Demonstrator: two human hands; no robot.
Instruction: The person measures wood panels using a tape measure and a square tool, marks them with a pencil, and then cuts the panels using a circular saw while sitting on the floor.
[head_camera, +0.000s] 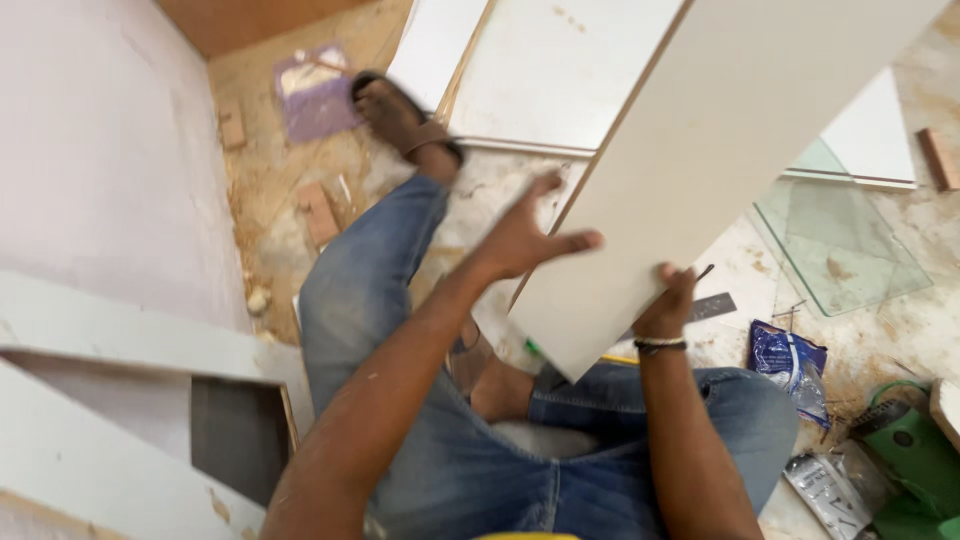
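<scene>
A person sits on a dusty floor (300, 170), seen from above, with legs in blue jeans and a sandal (400, 115) on the outstretched foot. Both hands are on a long, pale board (720, 150) that slants from the lap up toward the top right of the view, its near corner hanging just above the knees.

The left hand (525, 240) is spread wide, its fingers (575, 241) stretched apart, the palm against the board's left edge; it presses rather than grips. The right hand (668, 305), with a band at the wrist, is at the board's lower edge near the corner, its fingers curled up over the edge and gripping it, the tips hidden behind the board.

A sheet of clear glass (840, 240) lies on the floor just right of the board. A blue plastic packet (790, 365) sits near the right knee, with a green tool (915, 450) at the lower right corner. White panels (540, 70) lie flat beyond the foot. A pale wall (100, 150) and white boards (110, 340) fill the left side.
</scene>
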